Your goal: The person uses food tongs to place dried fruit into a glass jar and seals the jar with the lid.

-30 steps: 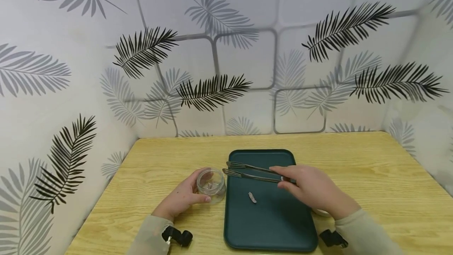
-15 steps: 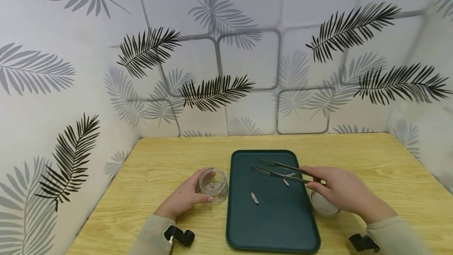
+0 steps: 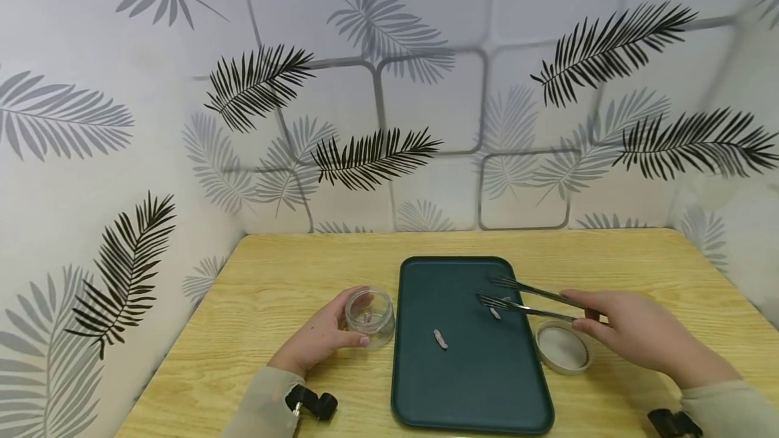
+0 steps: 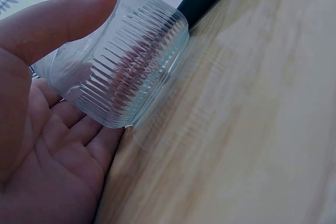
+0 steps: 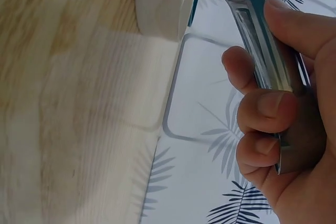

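Note:
My left hand (image 3: 319, 340) holds a small clear glass jar (image 3: 379, 338) on the table, just left of a dark green tray (image 3: 468, 384). Ribbed sides show on this jar (image 4: 142, 61) in the left wrist view, thumb on one side and fingers on the other. In my right hand (image 3: 645, 330) is a pair of metal tongs (image 3: 541, 311) with forked ends, the two arms spread apart. Those ends hover over the tray's right side, close to a small greyish strip (image 3: 496, 313). Another such strip (image 3: 440, 339) lies near the tray's middle.
A shallow round pale dish (image 3: 562, 349) stands against the tray's right edge, below the tongs. The wooden table (image 3: 292, 262) meets a leaf-patterned wall (image 3: 426, 188) at the back and sides.
My right hand has moved right with the tongs, from near the jar across the tray. The right-hand strip and the round dish have come into view. The left hand keeps its hold on the jar.

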The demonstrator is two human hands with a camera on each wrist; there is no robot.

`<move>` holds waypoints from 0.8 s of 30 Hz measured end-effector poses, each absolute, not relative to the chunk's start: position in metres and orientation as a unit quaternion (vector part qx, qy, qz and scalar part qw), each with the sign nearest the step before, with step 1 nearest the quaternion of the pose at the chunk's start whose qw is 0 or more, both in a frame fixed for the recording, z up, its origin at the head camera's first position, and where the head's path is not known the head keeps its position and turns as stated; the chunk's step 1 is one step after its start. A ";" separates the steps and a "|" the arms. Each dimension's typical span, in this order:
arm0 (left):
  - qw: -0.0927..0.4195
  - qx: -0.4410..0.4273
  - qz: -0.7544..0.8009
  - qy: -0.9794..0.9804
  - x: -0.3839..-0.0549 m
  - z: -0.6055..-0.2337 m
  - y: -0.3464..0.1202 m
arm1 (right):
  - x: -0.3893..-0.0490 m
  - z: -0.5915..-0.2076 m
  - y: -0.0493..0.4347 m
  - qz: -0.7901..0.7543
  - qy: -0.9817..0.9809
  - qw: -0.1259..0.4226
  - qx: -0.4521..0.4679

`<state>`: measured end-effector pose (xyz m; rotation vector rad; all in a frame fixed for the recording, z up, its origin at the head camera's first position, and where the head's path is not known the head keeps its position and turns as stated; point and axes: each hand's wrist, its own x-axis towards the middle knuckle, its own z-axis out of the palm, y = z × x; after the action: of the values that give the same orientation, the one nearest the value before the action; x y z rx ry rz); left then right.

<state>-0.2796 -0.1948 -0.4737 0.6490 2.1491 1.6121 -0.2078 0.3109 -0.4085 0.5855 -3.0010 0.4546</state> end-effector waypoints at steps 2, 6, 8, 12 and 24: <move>0.188 0.232 0.572 0.764 -0.280 -0.474 -0.195 | -0.207 -0.409 0.313 0.144 -0.970 0.021 0.195; 0.189 0.235 0.574 0.761 -0.280 -0.475 -0.195 | -0.206 -0.411 0.316 0.144 -0.969 0.021 0.202; 0.189 0.234 0.573 0.762 -0.280 -0.475 -0.195 | -0.206 -0.411 0.317 0.145 -0.969 0.016 0.201; 0.189 0.235 0.574 0.761 -0.280 -0.475 -0.195 | -0.207 -0.413 0.320 0.149 -0.968 0.012 0.201; 0.183 0.236 0.567 0.767 -0.279 -0.473 -0.195 | -0.206 -0.417 0.320 0.165 -0.964 -0.002 0.207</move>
<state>-0.2788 -0.1950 -0.4732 0.6658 2.1652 1.6004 -0.2064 0.3203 -0.4173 0.6525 -3.0328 0.5180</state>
